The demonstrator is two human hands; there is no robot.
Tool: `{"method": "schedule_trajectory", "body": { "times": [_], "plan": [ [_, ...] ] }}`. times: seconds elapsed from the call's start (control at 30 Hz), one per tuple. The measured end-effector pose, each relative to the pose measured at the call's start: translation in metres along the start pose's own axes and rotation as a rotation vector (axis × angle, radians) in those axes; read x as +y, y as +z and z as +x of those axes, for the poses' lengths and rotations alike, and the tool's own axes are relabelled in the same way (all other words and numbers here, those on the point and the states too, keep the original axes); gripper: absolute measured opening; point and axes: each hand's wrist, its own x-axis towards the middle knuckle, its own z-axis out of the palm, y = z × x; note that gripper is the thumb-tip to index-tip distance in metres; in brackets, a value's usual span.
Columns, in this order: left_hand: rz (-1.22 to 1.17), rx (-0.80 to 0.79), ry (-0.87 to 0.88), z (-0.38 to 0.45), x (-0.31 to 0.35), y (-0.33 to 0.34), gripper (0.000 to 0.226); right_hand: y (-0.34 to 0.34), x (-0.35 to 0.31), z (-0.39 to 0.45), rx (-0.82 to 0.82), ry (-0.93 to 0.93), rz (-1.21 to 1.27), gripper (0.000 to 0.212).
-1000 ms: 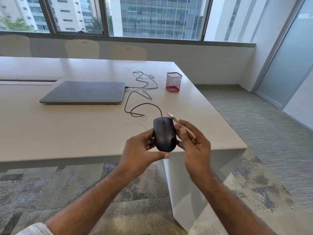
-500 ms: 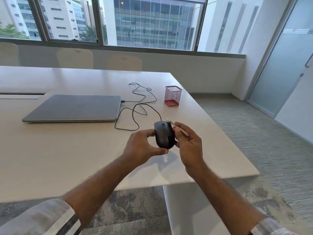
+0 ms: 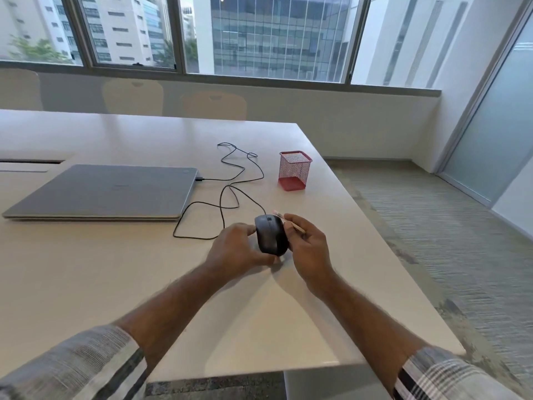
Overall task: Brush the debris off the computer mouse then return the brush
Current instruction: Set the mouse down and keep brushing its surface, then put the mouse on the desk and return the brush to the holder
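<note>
Both hands are on the black mouse (image 3: 271, 237), holding it over the white table (image 3: 86, 284) near the right edge. The left hand (image 3: 235, 249) grips its left side, and the right hand (image 3: 307, 249) cups the other side while pinching a thin brush (image 3: 291, 222). The cable (image 3: 227, 194) runs back to the closed laptop (image 3: 106, 190), and a red mesh cup (image 3: 294, 170) sits behind.

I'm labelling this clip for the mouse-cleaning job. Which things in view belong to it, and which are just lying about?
Part of the job:
- computer mouse, gripped by the left hand
- brush, held in the right hand
- red mesh cup, likely where the brush returns

Just lying about:
- closed laptop
- chairs behind the table
</note>
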Motion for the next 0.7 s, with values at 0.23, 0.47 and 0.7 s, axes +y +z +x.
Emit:
{"method": "schedule_trajectory", "body": {
  "times": [0.23, 0.47, 0.7],
  "plan": [
    [0.016, -0.065, 0.008, 0.007, -0.005, -0.002, 0.062, -0.001, 0.006, 0.004, -0.041, -0.009, -0.069, 0.024],
    [0.065, -0.112, 0.011, 0.013, -0.010, -0.001, 0.065, -0.003, 0.004, 0.002, -0.050, -0.018, -0.184, 0.027],
    [0.021, 0.216, 0.126, -0.002, -0.024, -0.003, 0.079, -0.012, 0.002, -0.002, 0.000, -0.090, -0.286, 0.025]
  ]
}}
